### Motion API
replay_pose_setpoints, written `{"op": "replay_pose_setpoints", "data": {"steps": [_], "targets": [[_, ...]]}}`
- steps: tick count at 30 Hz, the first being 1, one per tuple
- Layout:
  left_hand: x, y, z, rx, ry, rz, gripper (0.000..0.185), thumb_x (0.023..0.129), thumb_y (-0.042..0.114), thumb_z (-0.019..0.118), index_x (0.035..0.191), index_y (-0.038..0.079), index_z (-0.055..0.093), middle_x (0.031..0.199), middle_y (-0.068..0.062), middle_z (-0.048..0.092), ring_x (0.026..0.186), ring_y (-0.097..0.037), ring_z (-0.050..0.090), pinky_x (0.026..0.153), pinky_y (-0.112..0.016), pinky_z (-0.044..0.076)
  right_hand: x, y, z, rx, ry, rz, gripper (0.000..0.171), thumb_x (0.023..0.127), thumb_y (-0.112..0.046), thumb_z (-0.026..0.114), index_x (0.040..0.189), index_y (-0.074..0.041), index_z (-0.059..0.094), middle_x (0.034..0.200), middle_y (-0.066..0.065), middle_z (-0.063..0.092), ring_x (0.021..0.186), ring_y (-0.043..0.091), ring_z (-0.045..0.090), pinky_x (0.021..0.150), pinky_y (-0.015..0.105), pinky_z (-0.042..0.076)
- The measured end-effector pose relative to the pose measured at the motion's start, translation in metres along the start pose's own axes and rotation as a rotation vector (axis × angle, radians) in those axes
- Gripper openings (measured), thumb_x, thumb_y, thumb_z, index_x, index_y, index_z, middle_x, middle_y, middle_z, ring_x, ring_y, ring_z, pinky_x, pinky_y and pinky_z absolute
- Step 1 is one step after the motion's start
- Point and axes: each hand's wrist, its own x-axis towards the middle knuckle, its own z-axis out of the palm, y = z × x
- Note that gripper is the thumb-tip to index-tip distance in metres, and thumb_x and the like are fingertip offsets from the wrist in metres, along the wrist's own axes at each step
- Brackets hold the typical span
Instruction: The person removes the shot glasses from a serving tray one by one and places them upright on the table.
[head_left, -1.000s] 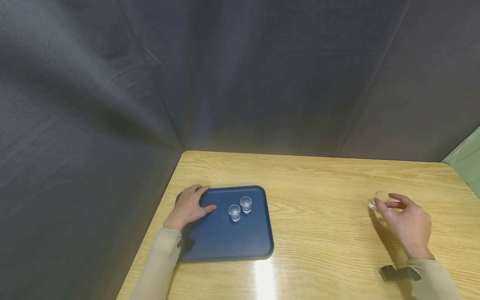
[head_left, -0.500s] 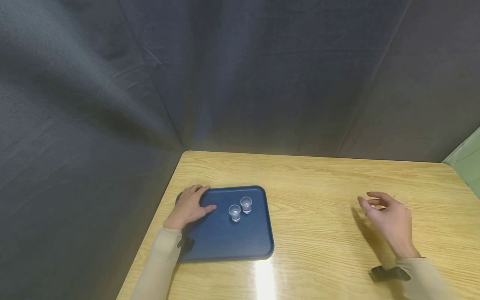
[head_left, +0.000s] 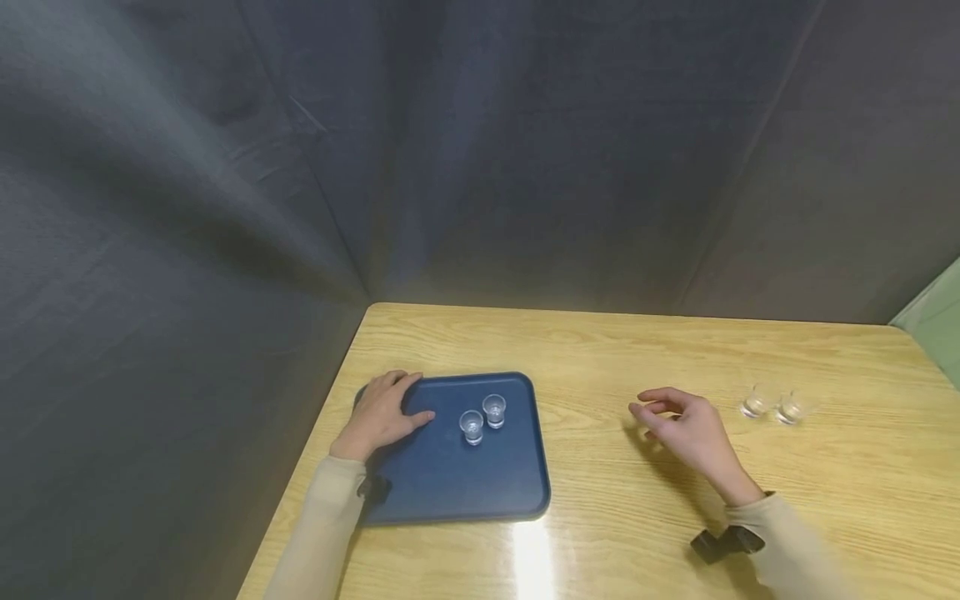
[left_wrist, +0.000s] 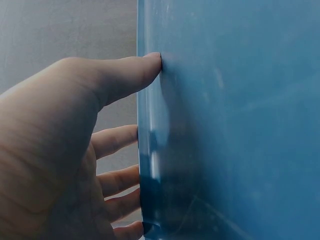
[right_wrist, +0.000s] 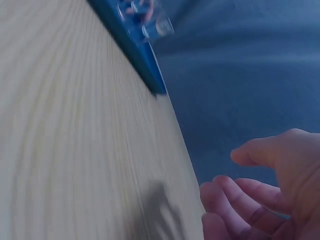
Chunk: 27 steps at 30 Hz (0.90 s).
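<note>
Hovering with loose, empty fingers, the right hand (head_left: 688,431) seems between transfers; the left hand (head_left: 379,417) grips the blue tray (head_left: 457,487), lower centre; its two shot glasses (head_left: 472,427) likely need pinching next.

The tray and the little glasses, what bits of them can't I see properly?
Head view: the left hand and sleeve hide much of the tray's left edge.
Head view: the glasses on the table are too small and see-through to tell if anything's inside.
Left wrist view: the picture's edges cut off most of the tray.
Right wrist view: the glasses on the tray are blurred.
</note>
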Motion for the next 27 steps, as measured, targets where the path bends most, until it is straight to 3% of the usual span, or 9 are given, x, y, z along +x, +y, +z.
{"op": "replay_pose_setpoints", "data": {"steps": [12,21,27], "targets": [[0.0,0.0,0.001,0.005,0.002,-0.001,0.08,0.095,0.049,0.077,0.161,0.014,0.048,0.163,-0.02,0.047,0.154,-0.045,0.039,0.125,-0.067,0.034,0.003,-0.035,0.042,0.114,-0.133,-0.018,0.039,0.097,-0.025,0.079,0.125,0.001,0.073,0.108,0.015,0.079,0.073,0.022,0.077,0.062,0.028,0.058],[0.0,0.0,0.0,0.008,-0.005,-0.008,0.08,0.095,0.048,0.077,0.161,0.013,0.048,0.163,-0.021,0.046,0.154,-0.046,0.038,0.125,-0.068,0.033,0.005,-0.052,0.085,0.144,-0.187,-0.092,0.032,0.093,-0.017,0.083,0.119,-0.001,0.076,0.103,0.011,0.081,0.072,0.021,0.075,0.055,0.029,0.059],[0.0,0.0,0.0,0.011,0.002,0.006,0.08,0.095,0.049,0.077,0.16,0.013,0.049,0.162,-0.02,0.047,0.154,-0.046,0.039,0.125,-0.067,0.033,0.007,-0.063,0.105,0.106,-0.164,-0.173,0.031,0.091,-0.016,0.084,0.119,-0.004,0.077,0.105,0.007,0.081,0.089,0.017,0.075,0.071,0.024,0.06]]}}
